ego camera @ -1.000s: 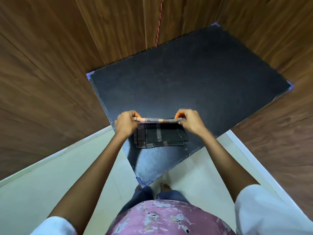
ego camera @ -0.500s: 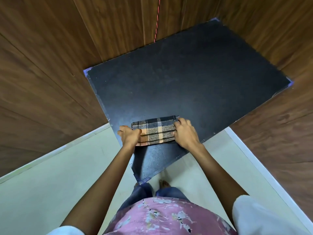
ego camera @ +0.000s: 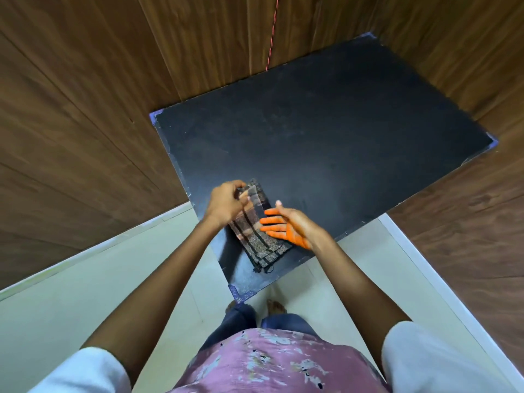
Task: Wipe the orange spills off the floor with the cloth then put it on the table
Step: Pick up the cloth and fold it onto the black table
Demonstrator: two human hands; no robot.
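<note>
A folded plaid cloth (ego camera: 259,239), brown with dark and pale stripes, lies slanted near the front left corner of the black table (ego camera: 326,143). My left hand (ego camera: 225,202) pinches the cloth's far end between thumb and fingers. My right hand (ego camera: 289,226) hovers over the cloth's right side with its fingers straight and spread, palm turned up. Its fingers and palm are stained bright orange. No orange spill shows on the pale floor (ego camera: 71,296) in this view.
Dark wooden walls (ego camera: 85,109) enclose the table on the left, back and right. A thin red cord (ego camera: 271,32) hangs down the back wall. My feet (ego camera: 275,306) stand on the floor just under the table's front corner.
The cloth has turned from lying crosswise to slanting towards me. My right hand has let go and opened, palm up. My left hand has moved up to the cloth's far end.
</note>
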